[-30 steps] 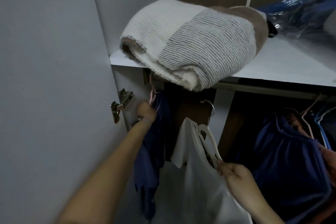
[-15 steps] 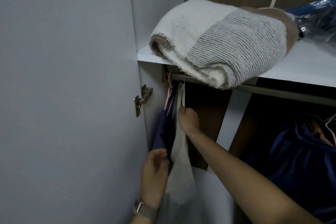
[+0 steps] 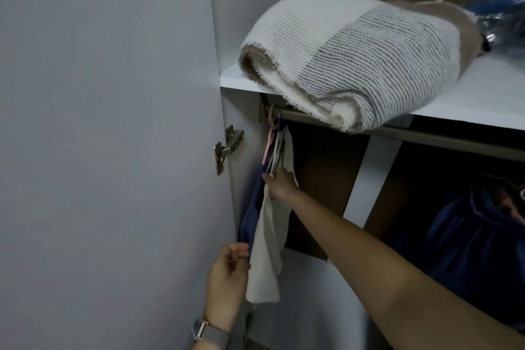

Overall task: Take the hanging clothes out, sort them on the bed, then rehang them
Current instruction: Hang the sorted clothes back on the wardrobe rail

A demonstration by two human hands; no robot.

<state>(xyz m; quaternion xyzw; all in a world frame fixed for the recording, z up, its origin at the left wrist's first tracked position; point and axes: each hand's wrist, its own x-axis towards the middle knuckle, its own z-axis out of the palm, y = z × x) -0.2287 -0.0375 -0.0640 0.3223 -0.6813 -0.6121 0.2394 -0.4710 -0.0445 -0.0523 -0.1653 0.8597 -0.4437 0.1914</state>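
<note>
The white shirt [image 3: 270, 236] hangs from the rail [image 3: 426, 133] at the wardrobe's far left, beside a blue garment [image 3: 250, 221]. The right hand [image 3: 279, 183] grips the shirt near its hanger. The left hand [image 3: 227, 278] pinches the blue garment's edge. A folded blanket [image 3: 355, 65] lies on the shelf [image 3: 468, 119] above.

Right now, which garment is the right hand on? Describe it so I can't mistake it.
Find the rail under the shelf with the folded blanket. At its far left end hangs a white garment, the right hand at its top. The only pale piece there; its neighbour is a blue garment.
</note>
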